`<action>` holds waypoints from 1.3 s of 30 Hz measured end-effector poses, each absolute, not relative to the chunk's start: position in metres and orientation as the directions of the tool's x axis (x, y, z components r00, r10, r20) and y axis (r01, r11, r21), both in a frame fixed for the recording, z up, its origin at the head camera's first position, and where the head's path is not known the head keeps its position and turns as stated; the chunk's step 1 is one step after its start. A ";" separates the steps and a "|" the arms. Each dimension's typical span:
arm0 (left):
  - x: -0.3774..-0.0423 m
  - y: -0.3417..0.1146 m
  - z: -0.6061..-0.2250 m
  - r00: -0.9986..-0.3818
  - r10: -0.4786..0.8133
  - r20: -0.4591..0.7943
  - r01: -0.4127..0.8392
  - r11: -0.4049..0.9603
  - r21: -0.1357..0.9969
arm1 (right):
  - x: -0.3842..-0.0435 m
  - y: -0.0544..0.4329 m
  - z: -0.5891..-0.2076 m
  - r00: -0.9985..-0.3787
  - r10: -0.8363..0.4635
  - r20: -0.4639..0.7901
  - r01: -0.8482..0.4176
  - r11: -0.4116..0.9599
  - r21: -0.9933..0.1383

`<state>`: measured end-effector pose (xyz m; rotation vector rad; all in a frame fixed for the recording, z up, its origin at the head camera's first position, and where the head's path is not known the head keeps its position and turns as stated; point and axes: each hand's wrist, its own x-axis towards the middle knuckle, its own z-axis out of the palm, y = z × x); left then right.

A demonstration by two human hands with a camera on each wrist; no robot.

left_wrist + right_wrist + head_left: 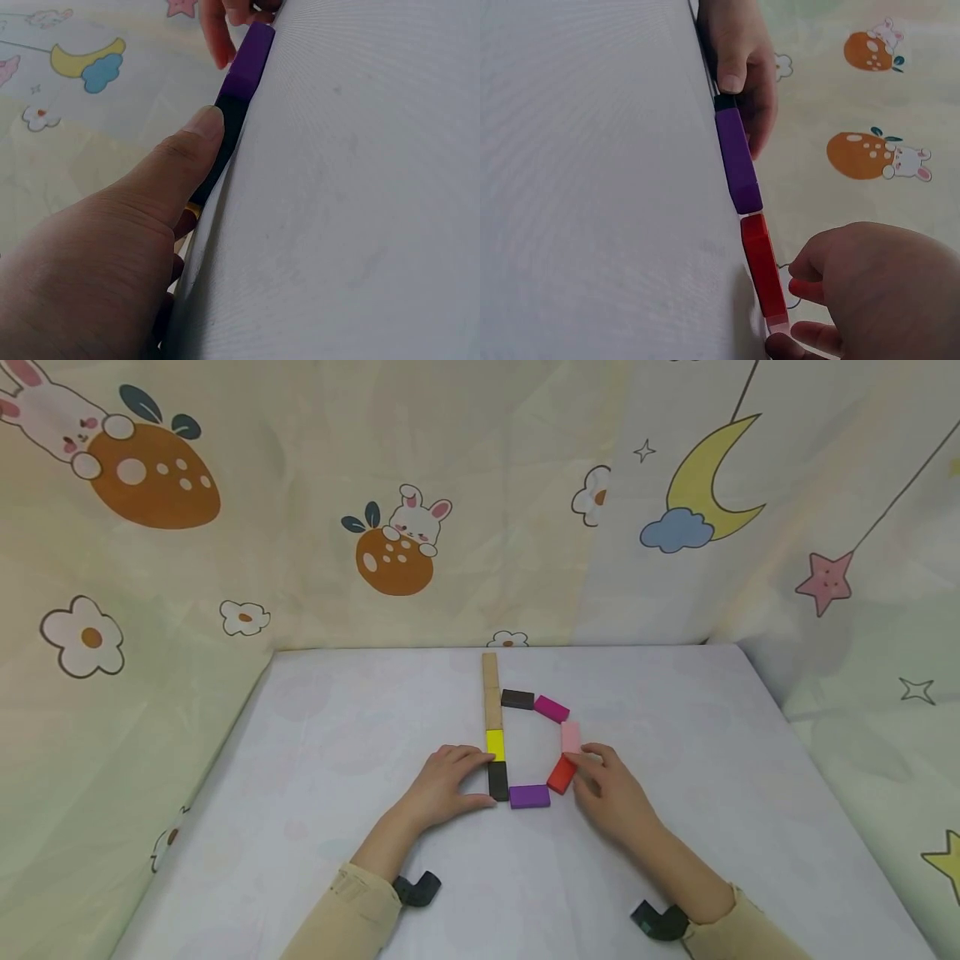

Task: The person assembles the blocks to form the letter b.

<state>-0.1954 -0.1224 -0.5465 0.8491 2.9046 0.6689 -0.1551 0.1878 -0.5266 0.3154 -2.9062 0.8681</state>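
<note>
Flat blocks on a white table form a straight column with a curve to its right. My left hand [444, 787] rests beside the lower column, its index fingertip at the yellow block [495, 744] and its thumb on the black block [231, 131] near the lower end. My right hand [613, 793] is at the curve, index fingertip at the joint of the red block [559, 777] and the pink block [571, 735]. Its thumb stands a little off the red block in the right wrist view. A purple block [529, 797] lies between the black and red ones.
Two tan blocks [492, 708] make up the column's top. A dark block [517, 699] and a magenta block [552, 708] form the upper curve. Patterned cloth [480, 527] stands behind and beside the white table [750, 793]. Black bands [417, 889] sit at both wrists.
</note>
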 end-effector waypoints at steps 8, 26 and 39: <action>-0.196 -0.122 -0.547 -0.848 0.524 0.076 0.505 0.758 0.412 | -0.155 0.188 -0.527 -0.964 -0.212 0.158 -0.263 0.817 -0.512; -0.196 -0.122 -0.546 -0.843 0.530 0.089 0.516 0.752 0.411 | -0.159 0.189 -0.531 -0.976 -0.196 0.099 -0.219 0.835 -0.504; -0.195 -0.122 -0.547 -0.848 0.523 0.082 0.506 0.757 0.413 | -0.160 0.189 -0.532 -0.977 -0.187 0.101 -0.212 0.818 -0.535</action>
